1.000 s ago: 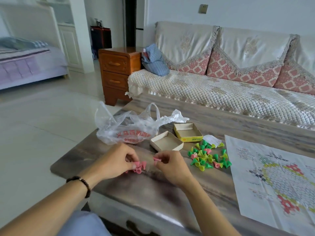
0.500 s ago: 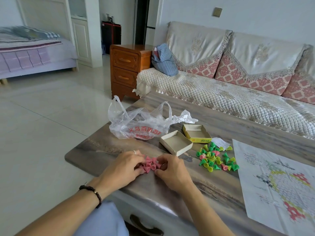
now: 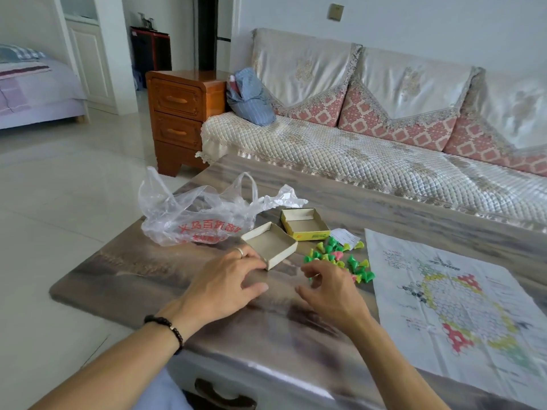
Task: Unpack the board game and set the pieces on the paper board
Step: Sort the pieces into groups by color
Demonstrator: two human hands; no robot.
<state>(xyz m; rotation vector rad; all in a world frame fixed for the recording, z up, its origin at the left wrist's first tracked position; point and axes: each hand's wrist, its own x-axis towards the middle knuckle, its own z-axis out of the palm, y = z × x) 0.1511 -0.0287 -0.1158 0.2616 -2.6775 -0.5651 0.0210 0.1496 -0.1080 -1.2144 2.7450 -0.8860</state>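
A paper board [image 3: 444, 291] with a hexagon grid and coloured corners lies flat on the right of the table. To its left sits a loose pile of green, yellow and pink game pieces [image 3: 334, 253]. My right hand [image 3: 328, 288] hovers at the near edge of that pile with bent fingers, thumb apart from them, nothing plainly held. My left hand [image 3: 228, 279] lies flat on the table, fingertips against the white box tray [image 3: 272, 244]. The pink pieces handled a moment ago are out of sight. The yellow box half [image 3: 305, 224] stands open behind the tray.
A crumpled clear plastic bag [image 3: 201, 214] lies at the table's far left. A small paper slip [image 3: 344, 236] sits behind the pile. The table's edge [image 3: 118, 315] is near my left wrist. A sofa [image 3: 355, 155] runs behind; a wooden nightstand [image 3: 177, 113] stands left of it.
Both hands were together on a small cluster of pink pieces. My right hand has moved right to the mixed pile, and my left hand has spread flat where the pink pieces were.
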